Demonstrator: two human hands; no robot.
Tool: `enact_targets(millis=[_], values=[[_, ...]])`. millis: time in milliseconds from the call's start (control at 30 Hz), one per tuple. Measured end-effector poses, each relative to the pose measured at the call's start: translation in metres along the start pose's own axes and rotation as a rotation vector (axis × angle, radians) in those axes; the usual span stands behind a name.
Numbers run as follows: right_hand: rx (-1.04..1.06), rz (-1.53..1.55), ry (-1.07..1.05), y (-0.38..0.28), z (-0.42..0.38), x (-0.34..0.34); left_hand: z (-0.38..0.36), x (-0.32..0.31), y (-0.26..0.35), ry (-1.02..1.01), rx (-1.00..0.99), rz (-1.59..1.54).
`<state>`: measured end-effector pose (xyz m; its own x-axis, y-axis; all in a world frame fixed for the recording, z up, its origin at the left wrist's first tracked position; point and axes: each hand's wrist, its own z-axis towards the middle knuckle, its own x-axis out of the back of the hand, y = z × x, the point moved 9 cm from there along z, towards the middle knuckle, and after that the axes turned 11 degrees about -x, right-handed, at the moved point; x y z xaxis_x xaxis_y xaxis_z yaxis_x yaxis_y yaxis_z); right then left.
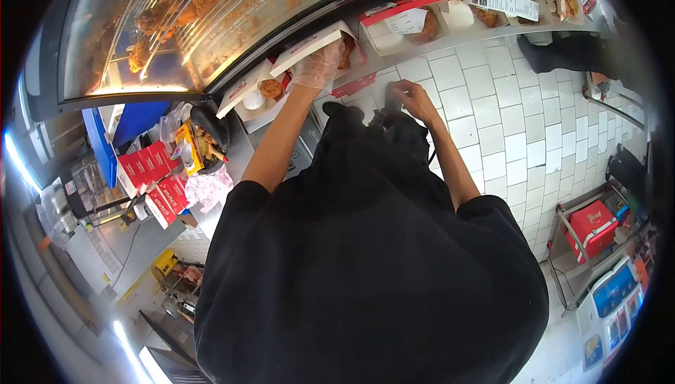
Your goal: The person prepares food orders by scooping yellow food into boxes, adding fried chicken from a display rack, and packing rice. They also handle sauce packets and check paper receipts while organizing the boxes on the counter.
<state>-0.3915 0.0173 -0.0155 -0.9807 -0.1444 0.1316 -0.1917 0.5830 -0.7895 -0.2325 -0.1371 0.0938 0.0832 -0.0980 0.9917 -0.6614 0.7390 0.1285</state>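
Observation:
My left hand (318,67), in a clear plastic glove, reaches to an opened red and white food box (306,48) on the counter, its fingers at the box's inside edge and partly hidden. Brown fried food shows in that box beside the fingers. My right hand (415,100) is bare and hangs above the floor, close to my dark clothing. Its fingers are bent together near a dark thing that I cannot make out. Left of my gloved hand, another open box (246,92) holds fried food (271,88) and a round white item.
Above the boxes stands a lit glass case (211,15) with fried pieces on racks. More open boxes (394,29) line the counter to the right, one with a paper receipt (502,3). Red cartons (146,166) are at left. A metal cart holds a red box (592,230) at right.

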Motion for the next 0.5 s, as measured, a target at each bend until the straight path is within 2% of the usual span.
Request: enact_targets(millis=[67, 133, 367, 467, 500], values=[[0.001, 0.015, -0.002, 0.000, 0.001, -0.001, 0.000, -0.011, 0.002, -0.033, 0.005, 0.084], [0.001, 0.031, -0.001, 0.000, 0.002, 0.000, 0.001, -0.016, 0.002, -0.022, 0.051, 0.000], [0.011, 0.048, 0.010, -0.003, 0.004, 0.007, -0.022, -0.055, -0.019, 0.025, -0.004, -0.020], [0.015, 0.029, 0.022, 0.001, 0.005, 0.011, -0.032, -0.052, -0.024, 0.015, 0.040, 0.035], [0.026, 0.010, 0.035, 0.001, 0.006, 0.012, -0.033, -0.035, -0.017, 0.049, -0.003, 0.031]])
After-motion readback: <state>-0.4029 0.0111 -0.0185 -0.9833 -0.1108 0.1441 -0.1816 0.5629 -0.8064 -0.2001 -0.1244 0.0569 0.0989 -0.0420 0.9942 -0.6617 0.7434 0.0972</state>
